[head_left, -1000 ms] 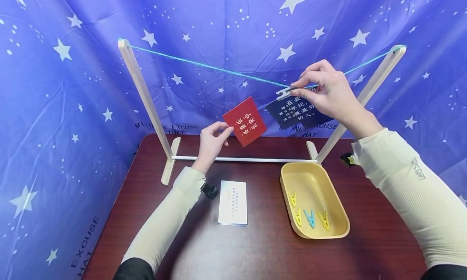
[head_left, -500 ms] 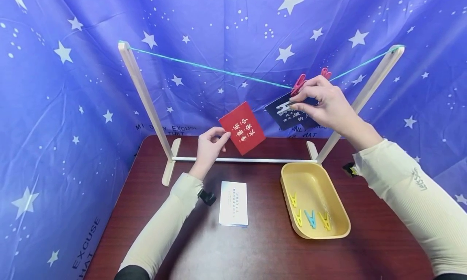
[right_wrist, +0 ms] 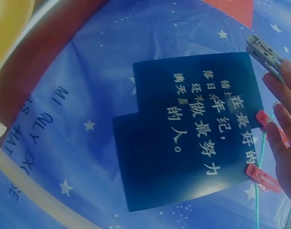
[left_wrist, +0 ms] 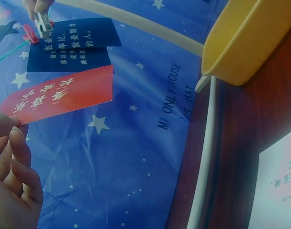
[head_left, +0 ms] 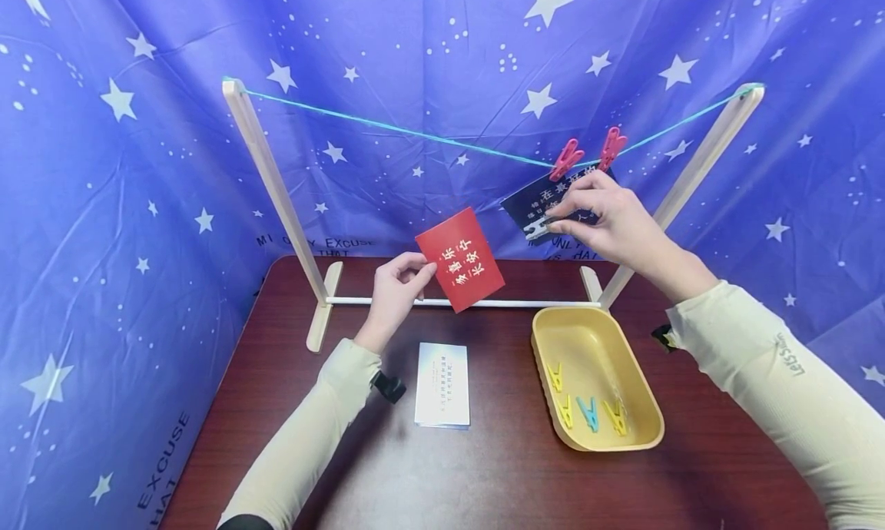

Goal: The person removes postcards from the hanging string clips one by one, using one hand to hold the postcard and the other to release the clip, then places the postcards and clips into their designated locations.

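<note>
A red card (head_left: pixel 462 260) with pale characters is pinched at its left edge by my left hand (head_left: pixel 397 296), below the string. My right hand (head_left: pixel 615 219) pinches a white-grey clothespin (head_left: pixel 536 228), held in front of dark blue cards (right_wrist: pixel 193 133). Those cards overlap and hang from the green string (head_left: pixel 401 130) by two pink clothespins (head_left: pixel 567 160). In the right wrist view the white-grey clothespin (right_wrist: pixel 263 53) is apart from the cards and string. The left wrist view shows the red card (left_wrist: pixel 64 93) nearer than the dark cards.
The string runs between two wooden posts (head_left: pixel 276 192) joined low down by a white rod (head_left: pixel 484 303). A yellow tray (head_left: pixel 653 407) with several clothespins stands at the table's right. White cards (head_left: pixel 442 384) lie on the brown table (head_left: pixel 387 468). A starry blue curtain (head_left: pixel 415 38) hangs behind.
My right hand has come down from the string with the white-grey clothespin, uncovering the pink clothespins. My left hand has lowered the red card a little.
</note>
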Available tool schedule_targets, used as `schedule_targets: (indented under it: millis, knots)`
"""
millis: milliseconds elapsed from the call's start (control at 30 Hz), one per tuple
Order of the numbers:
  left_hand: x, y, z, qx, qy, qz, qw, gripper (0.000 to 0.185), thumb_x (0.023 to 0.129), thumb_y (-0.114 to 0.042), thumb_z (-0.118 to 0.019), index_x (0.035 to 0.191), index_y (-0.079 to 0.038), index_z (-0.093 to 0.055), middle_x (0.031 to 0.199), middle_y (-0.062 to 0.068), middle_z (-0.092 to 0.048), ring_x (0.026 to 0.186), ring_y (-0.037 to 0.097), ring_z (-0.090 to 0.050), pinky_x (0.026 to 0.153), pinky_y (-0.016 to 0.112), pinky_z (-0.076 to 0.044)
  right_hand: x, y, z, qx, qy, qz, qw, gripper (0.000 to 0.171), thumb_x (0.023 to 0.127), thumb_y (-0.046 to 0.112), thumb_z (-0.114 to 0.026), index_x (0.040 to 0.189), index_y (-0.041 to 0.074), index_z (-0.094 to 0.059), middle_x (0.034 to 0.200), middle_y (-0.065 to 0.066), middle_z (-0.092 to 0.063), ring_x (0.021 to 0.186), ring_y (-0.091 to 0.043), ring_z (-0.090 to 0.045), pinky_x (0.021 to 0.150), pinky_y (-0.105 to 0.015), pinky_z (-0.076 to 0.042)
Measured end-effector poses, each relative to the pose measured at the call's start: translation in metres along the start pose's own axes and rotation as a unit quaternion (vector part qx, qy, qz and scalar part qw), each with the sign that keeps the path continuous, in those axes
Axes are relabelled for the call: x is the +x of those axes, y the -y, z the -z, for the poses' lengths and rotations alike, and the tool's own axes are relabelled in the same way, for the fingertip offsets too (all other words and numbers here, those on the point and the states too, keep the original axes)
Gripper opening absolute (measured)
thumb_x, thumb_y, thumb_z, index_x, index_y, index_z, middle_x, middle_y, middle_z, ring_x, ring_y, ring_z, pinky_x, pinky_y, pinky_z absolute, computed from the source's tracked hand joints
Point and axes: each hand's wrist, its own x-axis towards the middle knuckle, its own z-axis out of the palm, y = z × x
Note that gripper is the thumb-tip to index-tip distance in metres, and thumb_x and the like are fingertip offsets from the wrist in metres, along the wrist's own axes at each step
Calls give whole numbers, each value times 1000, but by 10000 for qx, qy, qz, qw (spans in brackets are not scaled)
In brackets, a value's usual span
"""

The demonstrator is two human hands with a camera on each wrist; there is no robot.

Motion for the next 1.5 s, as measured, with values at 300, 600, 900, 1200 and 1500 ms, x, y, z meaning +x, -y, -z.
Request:
schedule_targets:
  millis: [300,600,900,1200,1500]
  knots:
    - [-9,3,5,75,137,69,9999,15,95,0,-72,106,10,-71,83,14,-70,47,7,-47,48,20,-41,-16,-3,-11,70,187,-157,9997,21,79,-4,-87,94,8,-81,96,-8,-63,89,-16,-52,66,-20,-39]
    - [-17,6,9,219,281,253,9990,16,95,-2,-72,108,8,-73,82,12,-70,48,7,-48,50,20,-43,-32,-9,-19,60,470,-305,9984,21,79,-3,-87,96,7,-80,94,-7,-62,87,-16,-53,65,-28,-43]
    - [-27,12,14,169,408,489,9978,21,95,-3,-73,114,6,-73,88,22,-72,51,6,-48,49,20,-37,-47,-13,-27,-21,592,-361,9976,24,76,-3,-89,96,8,-81,94,-7,-61,87,-13,-51,65,-29,-45]
    - [-36,19,18,412,592,805,9941,26,94,-7,-75,119,2,-72,98,23,-75,67,9,-60,58,19,-43,-62,-18,-35,11,884,-647,9940,21,80,-1,-87,99,6,-81,92,-6,-59,84,-14,-48,64,-30,-46]
    - [-47,30,20,649,656,1009,9906,21,93,-3,-74,111,7,-74,96,20,-76,73,13,-64,66,18,-49,-78,-25,-45,-59,1160,-849,9896,20,81,5,-87,100,8,-82,89,-4,-56,86,-14,-46,69,-33,-43]
